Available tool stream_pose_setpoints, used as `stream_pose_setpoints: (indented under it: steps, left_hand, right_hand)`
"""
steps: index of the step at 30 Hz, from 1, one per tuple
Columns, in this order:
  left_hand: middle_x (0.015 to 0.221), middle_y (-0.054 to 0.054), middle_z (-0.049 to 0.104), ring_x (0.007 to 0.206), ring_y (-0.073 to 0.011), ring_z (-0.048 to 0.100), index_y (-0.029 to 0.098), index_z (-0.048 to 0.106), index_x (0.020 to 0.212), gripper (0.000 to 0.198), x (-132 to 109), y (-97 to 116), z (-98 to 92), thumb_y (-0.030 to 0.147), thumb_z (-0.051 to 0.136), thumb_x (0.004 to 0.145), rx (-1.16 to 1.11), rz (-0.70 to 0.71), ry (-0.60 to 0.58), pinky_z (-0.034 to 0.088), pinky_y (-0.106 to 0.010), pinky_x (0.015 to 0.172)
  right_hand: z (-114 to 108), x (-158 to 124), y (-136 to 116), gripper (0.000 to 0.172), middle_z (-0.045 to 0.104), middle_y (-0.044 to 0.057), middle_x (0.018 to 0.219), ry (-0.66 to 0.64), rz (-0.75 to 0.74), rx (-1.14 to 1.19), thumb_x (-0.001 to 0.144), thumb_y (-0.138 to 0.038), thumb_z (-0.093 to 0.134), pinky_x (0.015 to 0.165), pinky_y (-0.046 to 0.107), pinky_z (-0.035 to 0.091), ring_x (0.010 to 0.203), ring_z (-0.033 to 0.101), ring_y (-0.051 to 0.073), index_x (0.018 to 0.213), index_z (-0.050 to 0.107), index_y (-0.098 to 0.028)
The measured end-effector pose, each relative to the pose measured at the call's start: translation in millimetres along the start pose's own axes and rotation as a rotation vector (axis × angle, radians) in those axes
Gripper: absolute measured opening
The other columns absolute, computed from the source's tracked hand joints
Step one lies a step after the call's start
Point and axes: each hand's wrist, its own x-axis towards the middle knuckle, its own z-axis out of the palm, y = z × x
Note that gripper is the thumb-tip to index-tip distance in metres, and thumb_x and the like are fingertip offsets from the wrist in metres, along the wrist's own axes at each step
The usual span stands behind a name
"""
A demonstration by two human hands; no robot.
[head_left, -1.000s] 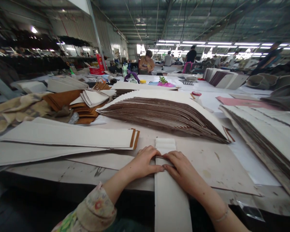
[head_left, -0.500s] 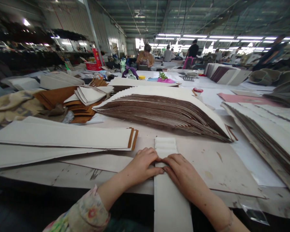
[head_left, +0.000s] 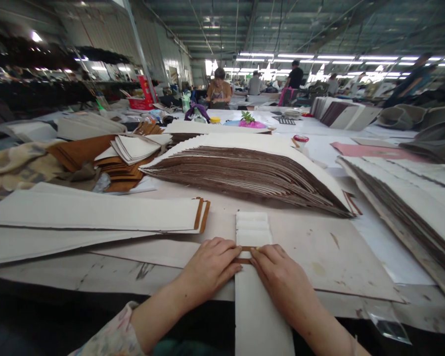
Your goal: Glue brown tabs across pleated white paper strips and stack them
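A long white strip (head_left: 261,316) runs from the table's near edge away from me, its far part creased into short pleats (head_left: 252,228). My left hand (head_left: 211,264) and my right hand (head_left: 278,277) sit side by side on the strip, fingertips pinching a fold where a thin brown edge (head_left: 246,254) shows between them. Both hands are closed on the strip.
Long white strips with brown ends (head_left: 96,215) lie to the left. A fanned stack of brown and white sheets (head_left: 252,173) fills the middle, another stack (head_left: 408,207) lies at the right. Tan pieces (head_left: 107,158) are piled at far left. People work at tables further back (head_left: 218,91).
Both hands have slid a little toward me along the strip, and a brown fold edge now shows between the fingertips. One more pleat lies beyond the hands.
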Motion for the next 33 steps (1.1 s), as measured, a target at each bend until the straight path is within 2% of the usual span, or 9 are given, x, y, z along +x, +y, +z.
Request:
stream_pose_setpoints:
  steps: [5, 8, 13, 19, 23, 26, 30, 33]
  left_hand:
    - [0.094, -0.004, 0.059, 0.091, -0.0172, 0.051, 0.019, 0.058, 0.1, 0.022, 12, -3, -16.6, 0.02, 0.04, 0.088, -0.034, 0.001, -0.098, 0.04, -0.029, 0.084]
    - [0.093, -0.005, 0.058, 0.091, -0.0176, 0.051, 0.017, 0.058, 0.098, 0.023, 31, -2, -22.9, 0.014, 0.038, 0.086, 0.05, -0.021, -0.076, 0.04, -0.029, 0.084]
    - [0.089, -0.007, 0.055, 0.086, -0.0192, 0.051, 0.014, 0.057, 0.092, 0.021, 57, -1, -12.8, 0.01, 0.038, 0.084, 0.207, 0.011, -0.073, 0.042, -0.031, 0.079]
    - [0.091, -0.008, 0.055, 0.086, -0.0202, 0.049, 0.014, 0.056, 0.085, 0.018, 57, 2, -2.7, 0.009, 0.039, 0.082, 0.282, 0.005, -0.095, 0.042, -0.031, 0.077]
    - [0.093, -0.009, 0.058, 0.089, -0.0201, 0.052, 0.014, 0.057, 0.083, 0.022, 67, 7, -10.7, 0.014, 0.035, 0.085, 0.268, -0.117, -0.167, 0.041, -0.031, 0.08]
    - [0.09, -0.008, 0.062, 0.082, -0.0208, 0.057, 0.015, 0.059, 0.084, 0.021, 85, 8, -17.2, 0.022, 0.04, 0.083, 0.258, -0.194, -0.247, 0.043, -0.03, 0.073]
    - [0.086, -0.011, 0.066, 0.079, -0.0235, 0.06, 0.014, 0.063, 0.083, 0.026, 106, 8, -22.5, 0.031, 0.042, 0.082, 0.26, -0.228, -0.34, 0.044, -0.03, 0.066]
    - [0.082, -0.011, 0.067, 0.077, -0.0236, 0.06, 0.015, 0.064, 0.079, 0.032, 113, 9, -24.1, 0.037, 0.041, 0.082, 0.259, -0.229, -0.384, 0.043, -0.03, 0.064]
  right_hand:
    - [2, 0, 1, 0.019, 0.053, 0.006, 0.077, 0.068, -0.002, 0.022, 0.088, -0.018, 0.04, 0.068, 0.033, 0.046, 0.074, 0.05, 0.019, 0.092, 0.058, -0.016]
    - [2, 0, 1, 0.02, 0.053, 0.006, 0.076, 0.091, 0.007, 0.046, 0.088, -0.018, 0.039, 0.068, 0.032, 0.046, 0.074, 0.05, 0.019, 0.091, 0.059, -0.015]
    - [3, -1, 1, 0.021, 0.053, 0.006, 0.075, 0.131, 0.026, 0.066, 0.089, -0.02, 0.038, 0.068, 0.032, 0.045, 0.075, 0.05, 0.018, 0.09, 0.059, -0.015]
    - [4, -2, 1, 0.022, 0.053, 0.006, 0.075, 0.138, 0.045, 0.073, 0.089, -0.02, 0.038, 0.07, 0.031, 0.046, 0.076, 0.051, 0.018, 0.09, 0.059, -0.016]
    - [6, -3, 1, 0.02, 0.053, 0.006, 0.076, 0.137, 0.06, 0.081, 0.088, -0.02, 0.04, 0.072, 0.032, 0.045, 0.077, 0.051, 0.018, 0.092, 0.059, -0.016]
    - [6, -4, 1, 0.021, 0.054, 0.006, 0.076, 0.153, 0.059, 0.092, 0.089, -0.021, 0.039, 0.071, 0.031, 0.045, 0.077, 0.051, 0.018, 0.092, 0.059, -0.016]
    - [4, -4, 1, 0.021, 0.054, 0.005, 0.075, 0.167, 0.063, 0.091, 0.089, -0.02, 0.039, 0.071, 0.031, 0.045, 0.077, 0.051, 0.018, 0.09, 0.059, -0.017]
    - [3, -4, 1, 0.021, 0.053, 0.005, 0.074, 0.168, 0.059, 0.083, 0.088, -0.02, 0.039, 0.07, 0.03, 0.046, 0.076, 0.051, 0.017, 0.091, 0.059, -0.018]
